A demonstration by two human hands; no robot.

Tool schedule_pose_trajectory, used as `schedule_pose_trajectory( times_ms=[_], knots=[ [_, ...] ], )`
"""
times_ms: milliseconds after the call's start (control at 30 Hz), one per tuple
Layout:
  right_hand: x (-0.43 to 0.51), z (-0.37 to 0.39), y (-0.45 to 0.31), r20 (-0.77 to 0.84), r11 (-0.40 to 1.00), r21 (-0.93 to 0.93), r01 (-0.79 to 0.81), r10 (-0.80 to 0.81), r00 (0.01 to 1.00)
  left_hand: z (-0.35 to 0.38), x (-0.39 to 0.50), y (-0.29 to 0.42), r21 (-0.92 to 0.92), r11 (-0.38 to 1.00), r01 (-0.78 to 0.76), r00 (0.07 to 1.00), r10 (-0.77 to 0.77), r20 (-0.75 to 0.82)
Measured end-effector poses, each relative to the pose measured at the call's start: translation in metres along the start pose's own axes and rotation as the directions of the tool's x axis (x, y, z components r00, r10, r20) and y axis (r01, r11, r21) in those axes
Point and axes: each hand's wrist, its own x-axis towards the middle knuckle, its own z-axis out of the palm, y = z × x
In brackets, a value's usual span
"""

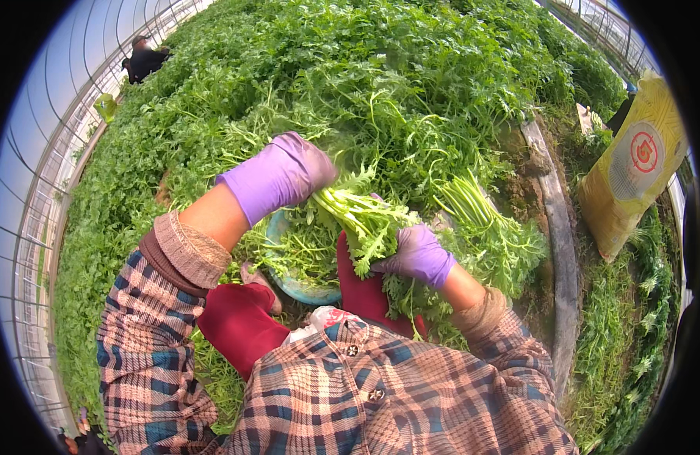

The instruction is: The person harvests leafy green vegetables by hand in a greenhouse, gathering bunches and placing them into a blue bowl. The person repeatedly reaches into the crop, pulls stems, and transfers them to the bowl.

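Note:
A bunch of leafy greens with pale stems [355, 213] lies between my two hands, which both wear purple gloves. My left hand [307, 168], slightly blurred, is at the stem ends; its fingers are hidden, so its grip is unclear. My right hand [415, 253] is closed around the leafy part of the bunch. Below the bunch, between my knees, sits a round blue basin [313, 293] with loose leaves and stems in it. Just right of my right hand, a pile of cut greens [486, 227] lies with its stems towards the upper left.
Dense growing greens [384, 85] spread ahead and to the left. A grey strip [551, 227] edges the bed on the right, with a yellow printed sack [640, 165] upright beyond it. Another person in dark clothes [145, 60] is at the far upper left, near the greenhouse wall.

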Motion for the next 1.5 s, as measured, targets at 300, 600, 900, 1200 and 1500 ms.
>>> schedule_pose_trajectory(
  times_ms=[300, 600, 900, 1200, 1500],
  knots=[
    [0.016, 0.002, -0.005, -0.183, 0.962, 0.220, -0.162, 0.204, 0.962, 0.008, -0.021, -0.008, -0.071, 0.996, 0.057, 0.966, -0.072, -0.247],
    [0.048, 0.009, 0.012, -0.114, 0.970, 0.154, -0.186, 0.205, 0.972, 0.061, -0.032, -0.022, -0.111, 0.992, 0.064, 0.882, -0.108, -0.459],
    [0.070, -0.032, -0.015, -0.095, 0.906, -0.352, -0.236, 0.216, 0.972, 0.119, -0.038, -0.019, -0.444, 0.892, 0.078, 0.765, -0.339, -0.548],
    [0.083, -0.063, 0.031, 0.170, 0.831, -0.321, -0.455, 0.523, 0.835, 0.253, -0.034, -0.013, -0.897, 0.217, 0.386, 0.603, -0.795, 0.067],
    [0.092, -0.065, 0.076, 0.411, 0.822, -0.274, -0.500, 0.570, 0.712, 0.346, 0.054, 0.133, -0.739, 0.047, 0.672, 0.723, -0.261, 0.640]
  ],
)
